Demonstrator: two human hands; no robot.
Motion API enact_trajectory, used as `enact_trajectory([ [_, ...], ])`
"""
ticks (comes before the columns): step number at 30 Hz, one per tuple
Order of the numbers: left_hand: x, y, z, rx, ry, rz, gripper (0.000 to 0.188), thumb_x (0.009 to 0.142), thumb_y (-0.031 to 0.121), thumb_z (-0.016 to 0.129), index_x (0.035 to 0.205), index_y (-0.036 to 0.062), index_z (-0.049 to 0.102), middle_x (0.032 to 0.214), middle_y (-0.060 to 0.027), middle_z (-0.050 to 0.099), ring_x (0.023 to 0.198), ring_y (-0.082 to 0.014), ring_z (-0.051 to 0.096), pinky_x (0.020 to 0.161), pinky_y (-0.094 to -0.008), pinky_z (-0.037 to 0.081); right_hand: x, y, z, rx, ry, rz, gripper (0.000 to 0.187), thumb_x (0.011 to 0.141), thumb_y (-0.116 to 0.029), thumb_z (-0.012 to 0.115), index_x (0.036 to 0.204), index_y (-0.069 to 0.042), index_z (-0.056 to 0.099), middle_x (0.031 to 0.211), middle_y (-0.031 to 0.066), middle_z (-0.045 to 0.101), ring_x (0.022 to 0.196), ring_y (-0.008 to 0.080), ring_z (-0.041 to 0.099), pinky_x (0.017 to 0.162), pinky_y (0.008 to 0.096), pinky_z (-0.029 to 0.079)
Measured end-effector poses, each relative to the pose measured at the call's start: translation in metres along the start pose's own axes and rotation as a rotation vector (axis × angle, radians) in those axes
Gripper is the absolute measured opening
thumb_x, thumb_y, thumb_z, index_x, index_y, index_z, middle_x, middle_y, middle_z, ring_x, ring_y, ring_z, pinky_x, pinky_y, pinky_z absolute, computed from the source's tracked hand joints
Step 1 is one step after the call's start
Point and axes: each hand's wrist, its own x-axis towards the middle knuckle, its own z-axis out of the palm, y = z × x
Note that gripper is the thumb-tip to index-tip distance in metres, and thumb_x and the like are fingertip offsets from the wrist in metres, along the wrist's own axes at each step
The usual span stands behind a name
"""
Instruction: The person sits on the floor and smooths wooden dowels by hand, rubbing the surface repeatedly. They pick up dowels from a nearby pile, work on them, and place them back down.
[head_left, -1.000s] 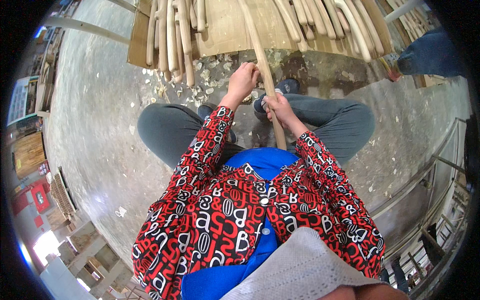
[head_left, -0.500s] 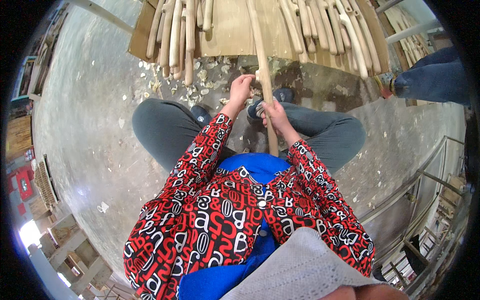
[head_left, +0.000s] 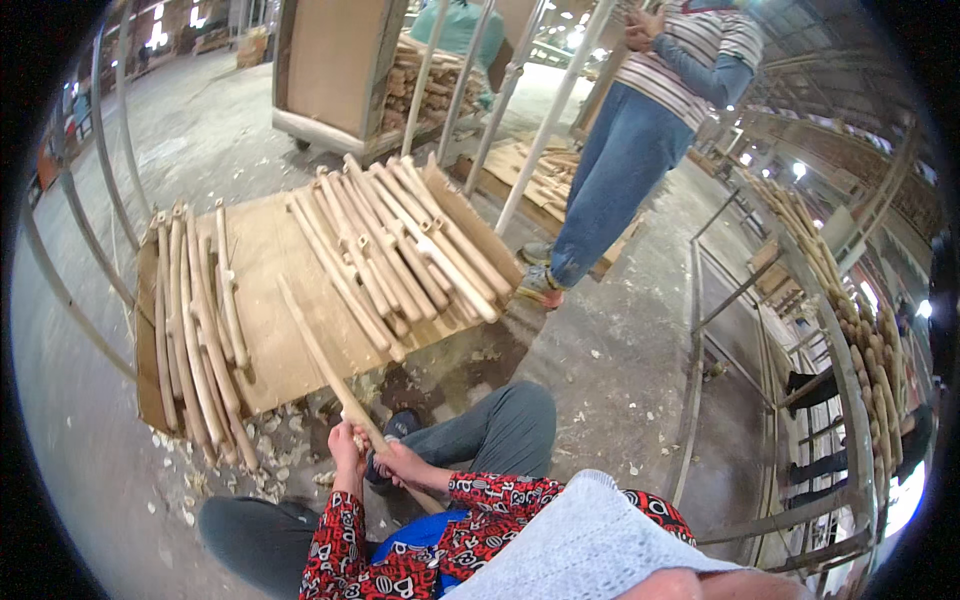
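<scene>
A long pale wooden stick (head_left: 325, 362) runs slantwise from my lap out over the cardboard sheet (head_left: 262, 310), with a small bump partway along it. My right hand (head_left: 402, 464) is wrapped round its lower part. Just ahead and to the left, my left hand (head_left: 347, 446) has its fingers curled against the stick near the bump; whether a small tool is in them is hidden. On the cardboard lie similar sticks, a smaller pile (head_left: 193, 330) on the left and a larger pile (head_left: 385, 262) on the right.
Wood chips (head_left: 268, 440) litter the concrete floor before me. A person (head_left: 622, 150) in jeans stands beyond the right pile. A wheeled cabinet (head_left: 335, 65) stands behind, near upright metal poles (head_left: 555, 115). To the right is a metal rack (head_left: 845, 420) with more sticks.
The view has swung up and to the right, bringing in the standing person and the hall. My left hand's fingers, earlier pointing at the bump, are now curled by the stick; my right still grips it.
</scene>
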Motion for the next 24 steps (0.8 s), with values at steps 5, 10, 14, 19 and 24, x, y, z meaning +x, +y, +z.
enact_trajectory([
  [5, -0.001, -0.002, -0.001, 0.015, 0.028, -0.018, 0.012, 0.088, 0.016, 0.043, 0.082, 0.0072, 0.047, 0.059, -0.0037, 0.052, 0.042, -0.0137, 0.049, 0.034, -0.0262, 0.04, -0.005, -0.001, 0.006, -0.066, 0.077, 0.022, 0.026, 0.09, -0.031, 0.054, 0.098, -0.007, 0.046, 0.065, 0.0003, 0.052, 0.04, 0.0077, 0.047, 0.035, 0.0219, 0.039],
  [10, 0.012, 0.003, -0.015, -0.011, 0.059, -0.146, 0.019, 0.086, 0.023, 0.038, 0.079, 0.0077, 0.047, 0.056, -0.0047, 0.049, 0.04, -0.0148, 0.048, 0.033, -0.0272, 0.038, -0.01, -0.004, 0.014, -0.183, 0.124, -0.033, 0.032, 0.088, -0.031, 0.057, 0.105, -0.007, 0.044, 0.066, 0.0004, 0.051, 0.043, 0.0092, 0.048, 0.037, 0.024, 0.04],
  [14, 0.016, -0.008, 0.0, -0.119, 0.088, -0.166, 0.027, 0.088, 0.028, 0.043, 0.07, 0.0094, 0.048, 0.051, -0.0008, 0.043, 0.038, -0.0137, 0.044, 0.033, -0.0269, 0.032, -0.008, -0.001, 0.001, -0.188, 0.165, -0.046, 0.033, 0.087, -0.027, 0.058, 0.108, -0.006, 0.043, 0.07, 0.0018, 0.052, 0.049, 0.0115, 0.051, 0.038, 0.0264, 0.043],
  [19, -0.001, 0.008, -0.025, -0.314, 0.135, -0.065, 0.026, 0.088, 0.034, 0.05, 0.078, 0.0102, 0.047, 0.055, -0.0005, 0.047, 0.042, -0.0122, 0.046, 0.036, -0.0262, 0.035, -0.02, -0.033, 0.029, -0.456, 0.162, -0.165, 0.029, 0.085, -0.027, 0.059, 0.098, -0.002, 0.052, 0.079, 0.0196, 0.061, 0.067, 0.0306, 0.063, 0.061, 0.0412, 0.048],
  [24, -0.002, 0.032, -0.016, -0.434, 0.097, 0.176, 0.015, 0.093, 0.023, 0.049, 0.084, 0.0112, 0.047, 0.062, -0.0003, 0.051, 0.047, -0.0107, 0.049, 0.039, -0.0237, 0.039, 0.007, -0.069, 0.022, -0.688, 0.115, -0.585, 0.03, 0.084, -0.023, 0.06, 0.102, 0.0, 0.053, 0.07, 0.0204, 0.06, 0.065, 0.0322, 0.063, 0.059, 0.0386, 0.048],
])
